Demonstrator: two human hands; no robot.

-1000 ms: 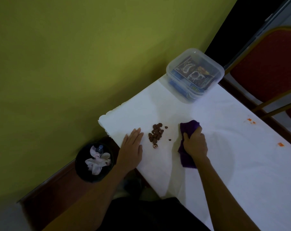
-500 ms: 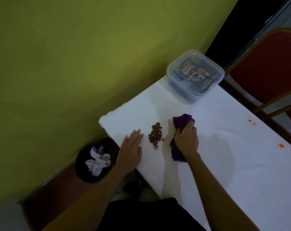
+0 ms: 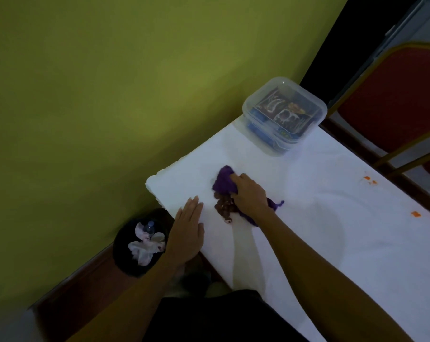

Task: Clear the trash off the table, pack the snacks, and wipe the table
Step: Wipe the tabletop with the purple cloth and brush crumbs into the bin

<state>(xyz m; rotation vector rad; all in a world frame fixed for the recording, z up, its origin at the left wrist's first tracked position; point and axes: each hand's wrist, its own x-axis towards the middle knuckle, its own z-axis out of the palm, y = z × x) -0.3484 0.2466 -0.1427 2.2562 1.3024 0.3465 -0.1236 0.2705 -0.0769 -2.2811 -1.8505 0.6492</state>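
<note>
Left hand (image 3: 188, 230): fingers straight and together; palm flat on the near corner of the white cloth-covered table (image 3: 320, 230); holds nothing
Round black waste bin (image 3: 121, 245): on the floor just beside that corner; crumpled white tissue (image 3: 144, 248) and a small bottle lie inside
Right hand (image 3: 249, 196): fingers curled round a bunched purple wiping cloth (image 3: 224, 182); cloth pressed to the tabletop
Pile of brown crumbs (image 3: 224, 208): touching the cloth's near edge; between the two hands
Orange scraps (image 3: 416, 214): scattered along the table's right side; well apart from both hands
Square clear plastic container (image 3: 284, 114): on the table's far corner; snack packets visible inside
Red padded chair (image 3: 394, 99): beyond the table's right edge
</note>
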